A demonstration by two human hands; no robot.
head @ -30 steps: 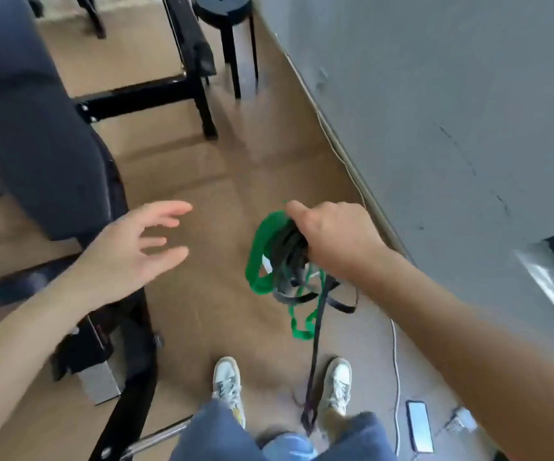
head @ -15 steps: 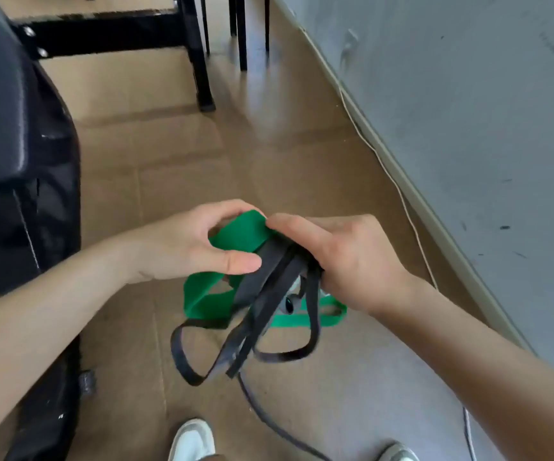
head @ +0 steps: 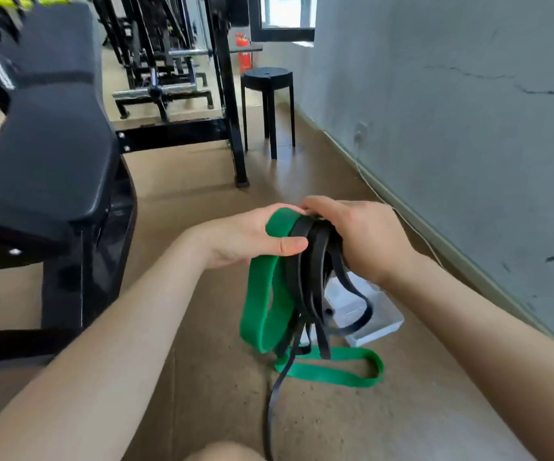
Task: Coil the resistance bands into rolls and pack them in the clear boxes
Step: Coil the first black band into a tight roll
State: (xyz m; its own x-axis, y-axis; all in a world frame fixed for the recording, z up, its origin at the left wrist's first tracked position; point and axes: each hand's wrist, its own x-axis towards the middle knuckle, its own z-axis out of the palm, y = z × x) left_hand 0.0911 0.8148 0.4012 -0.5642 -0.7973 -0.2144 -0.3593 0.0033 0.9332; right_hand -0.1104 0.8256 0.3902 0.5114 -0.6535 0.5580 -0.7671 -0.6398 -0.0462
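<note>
- Pinching the wide green band (head: 264, 304) in our left hand (head: 245, 237), thumb across the front, fingers curled behind.
- Our right hand (head: 362, 237) is wrapped round the bunched black bands (head: 312, 261), pressed right up against the green one.
- Loops of both dangle down, and the green tail lies on the floor (head: 202, 377).
- Clear box (head: 388, 319) sits on the floor behind the loops, near the grey wall (head: 451, 128).
- Padded bench (head: 53, 144) is on our left.

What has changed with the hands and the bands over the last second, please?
The left hand, open and apart a second ago, moved right to the bands and now grips the green band. The right hand has held the black bands throughout. A clear box on the floor has come into view.
</note>
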